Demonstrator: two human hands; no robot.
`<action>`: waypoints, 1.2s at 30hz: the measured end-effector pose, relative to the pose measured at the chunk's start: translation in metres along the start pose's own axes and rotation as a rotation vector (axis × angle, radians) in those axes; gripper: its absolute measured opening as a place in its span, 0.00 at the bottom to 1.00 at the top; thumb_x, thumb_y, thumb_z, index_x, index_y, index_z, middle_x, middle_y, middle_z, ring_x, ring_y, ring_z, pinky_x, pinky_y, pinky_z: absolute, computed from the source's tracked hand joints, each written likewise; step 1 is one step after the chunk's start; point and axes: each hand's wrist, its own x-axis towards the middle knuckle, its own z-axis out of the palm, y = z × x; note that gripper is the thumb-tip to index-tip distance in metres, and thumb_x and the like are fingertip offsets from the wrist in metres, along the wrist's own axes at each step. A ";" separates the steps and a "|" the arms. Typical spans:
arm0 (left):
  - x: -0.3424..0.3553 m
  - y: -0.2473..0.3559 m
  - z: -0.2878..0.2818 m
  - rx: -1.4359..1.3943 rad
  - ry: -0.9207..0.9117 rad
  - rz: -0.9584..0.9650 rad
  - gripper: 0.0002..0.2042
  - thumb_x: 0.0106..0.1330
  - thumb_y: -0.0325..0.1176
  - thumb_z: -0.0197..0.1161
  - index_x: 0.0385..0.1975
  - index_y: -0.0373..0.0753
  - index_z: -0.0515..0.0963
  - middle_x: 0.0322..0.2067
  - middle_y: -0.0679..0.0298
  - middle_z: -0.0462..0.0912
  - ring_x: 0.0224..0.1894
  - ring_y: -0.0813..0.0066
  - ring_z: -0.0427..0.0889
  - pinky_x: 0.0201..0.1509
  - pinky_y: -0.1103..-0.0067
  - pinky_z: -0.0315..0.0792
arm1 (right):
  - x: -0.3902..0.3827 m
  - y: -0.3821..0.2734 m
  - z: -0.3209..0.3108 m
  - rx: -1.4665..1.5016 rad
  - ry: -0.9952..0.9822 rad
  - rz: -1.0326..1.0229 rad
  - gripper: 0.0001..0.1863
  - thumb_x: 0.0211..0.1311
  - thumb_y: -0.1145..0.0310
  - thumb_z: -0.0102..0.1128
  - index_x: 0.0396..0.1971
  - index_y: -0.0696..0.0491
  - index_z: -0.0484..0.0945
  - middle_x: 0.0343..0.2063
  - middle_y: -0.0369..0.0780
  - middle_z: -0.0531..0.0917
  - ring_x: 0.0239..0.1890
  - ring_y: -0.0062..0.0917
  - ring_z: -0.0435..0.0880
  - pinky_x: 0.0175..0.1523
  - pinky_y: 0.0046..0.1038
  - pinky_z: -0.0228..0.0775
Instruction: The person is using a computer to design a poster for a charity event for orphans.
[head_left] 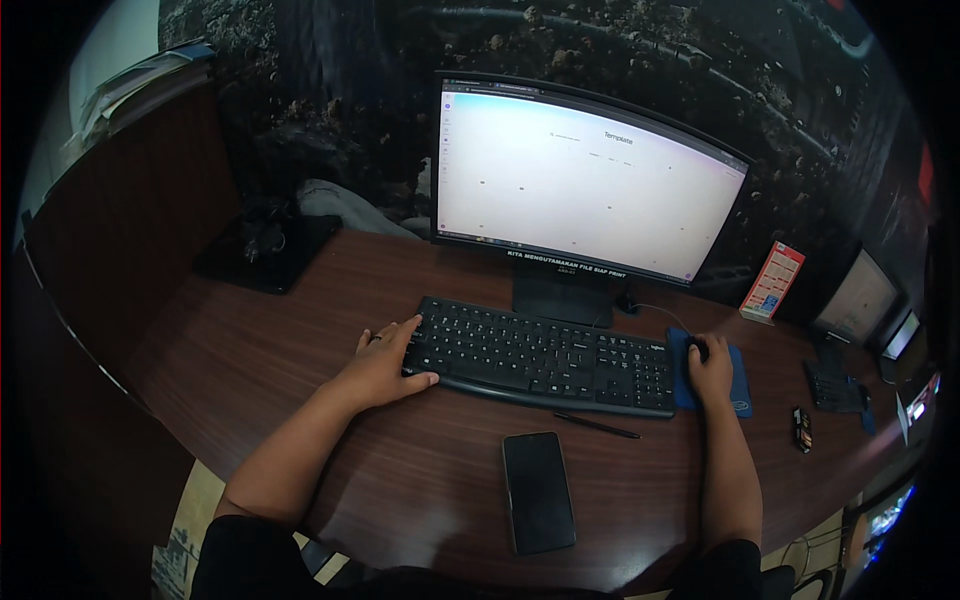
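We log the left hand (387,362) at the left end of a long black plastic keyboard (540,352): fingers and thumb spread wide, fingertips at the keyboard's edge, nothing grasped. The right hand (712,375) is curled, palm down, around a small rounded black mouse (698,345), which it largely hides. The mouse sits on a flat blue rectangular mouse pad (740,385), just beside the keyboard's right end. Both devices lie on a dark reddish-brown wood-grain counter (400,470). Behind the keyboard we record a wide black-framed monitor (590,185), upright, its screen lit mostly white. On the near side, a thin black pen-like stick (597,425) lies beside the keyboard; nearer us is a flat black rectangular phone (539,490), screen dark. We also note an upright orange-red desk calendar (775,280) right of the monitor.
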 end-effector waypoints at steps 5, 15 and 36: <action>0.000 0.002 -0.002 0.024 -0.007 -0.011 0.50 0.62 0.57 0.69 0.77 0.37 0.52 0.72 0.40 0.63 0.77 0.46 0.56 0.80 0.48 0.42 | 0.002 -0.004 -0.001 -0.047 0.004 0.032 0.12 0.59 0.67 0.64 0.42 0.54 0.84 0.45 0.46 0.82 0.50 0.46 0.82 0.55 0.43 0.74; -0.001 0.004 -0.001 0.015 -0.013 -0.020 0.49 0.62 0.57 0.69 0.77 0.37 0.53 0.72 0.41 0.63 0.77 0.46 0.58 0.79 0.47 0.42 | 0.001 0.001 0.000 -0.028 0.009 0.027 0.12 0.60 0.66 0.64 0.42 0.55 0.83 0.46 0.47 0.82 0.50 0.47 0.81 0.57 0.44 0.73; -0.002 0.009 -0.004 0.019 -0.025 -0.024 0.48 0.63 0.57 0.69 0.76 0.36 0.53 0.72 0.41 0.62 0.77 0.46 0.57 0.80 0.48 0.42 | 0.001 0.001 -0.001 0.022 -0.042 0.018 0.15 0.61 0.64 0.65 0.46 0.53 0.82 0.47 0.47 0.82 0.53 0.46 0.81 0.58 0.43 0.73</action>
